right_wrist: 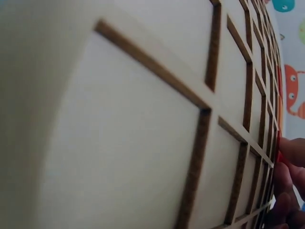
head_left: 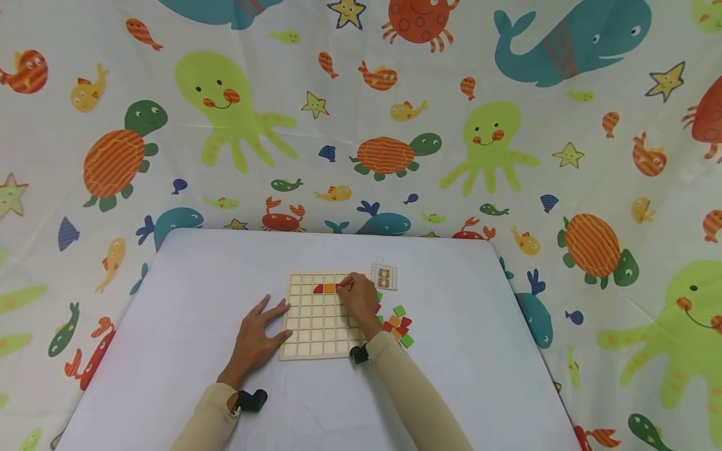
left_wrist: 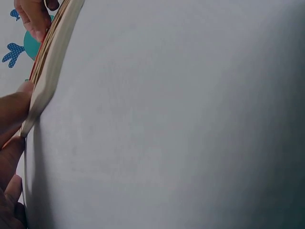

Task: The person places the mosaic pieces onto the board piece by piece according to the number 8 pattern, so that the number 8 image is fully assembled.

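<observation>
A pale wooden grid board (head_left: 316,326) lies in the middle of the table. In its second row sit a red rounded tile (head_left: 318,289) and an orange tile (head_left: 329,288). My right hand (head_left: 351,288) pinches a red tile (head_left: 341,287) just right of the orange one, at the board's surface. My left hand (head_left: 269,321) lies flat with straight fingers against the board's left edge. In the left wrist view my fingers (left_wrist: 13,107) touch the board's edge (left_wrist: 47,71). The right wrist view shows the grid (right_wrist: 143,119) close up, with fingertips (right_wrist: 291,183) at the far right.
A small pattern card (head_left: 384,276) lies beyond the board's right corner. A heap of loose red, orange and green tiles (head_left: 398,327) sits right of the board. The table cloth (head_left: 462,351) is pale blue; a sea-animal curtain (head_left: 361,125) surrounds the table.
</observation>
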The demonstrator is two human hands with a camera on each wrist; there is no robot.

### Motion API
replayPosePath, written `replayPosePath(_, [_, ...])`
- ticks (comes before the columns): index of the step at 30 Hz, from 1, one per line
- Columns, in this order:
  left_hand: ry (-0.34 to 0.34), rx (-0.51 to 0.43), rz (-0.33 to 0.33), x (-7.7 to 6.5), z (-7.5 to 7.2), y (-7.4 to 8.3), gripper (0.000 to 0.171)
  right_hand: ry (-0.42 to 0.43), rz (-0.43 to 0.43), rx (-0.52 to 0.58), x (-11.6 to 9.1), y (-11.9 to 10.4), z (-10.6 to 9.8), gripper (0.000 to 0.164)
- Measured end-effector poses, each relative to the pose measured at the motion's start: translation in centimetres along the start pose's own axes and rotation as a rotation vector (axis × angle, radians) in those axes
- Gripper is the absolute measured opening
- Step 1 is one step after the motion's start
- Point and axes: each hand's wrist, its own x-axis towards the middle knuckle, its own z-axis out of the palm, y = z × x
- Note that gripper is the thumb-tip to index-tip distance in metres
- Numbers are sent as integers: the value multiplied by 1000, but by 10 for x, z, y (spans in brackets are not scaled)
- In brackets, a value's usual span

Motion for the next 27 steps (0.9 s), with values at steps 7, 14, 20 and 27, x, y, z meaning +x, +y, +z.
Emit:
replayPosePath(7, [2,2,12,2,0,0,65,10,-34,58,-6,6,-12,11])
replayPosePath(14, [15,7,23,3,-1,-1,63,37,18,132,-13,28,-37,17])
replayPosePath(20, [8,10,16,2,-1,0,63,64,123,84,-14,47,-57,21])
replayPosePath(27, [9,7,12,0,0,0,63,47,204,-26,-15,60,-61,25])
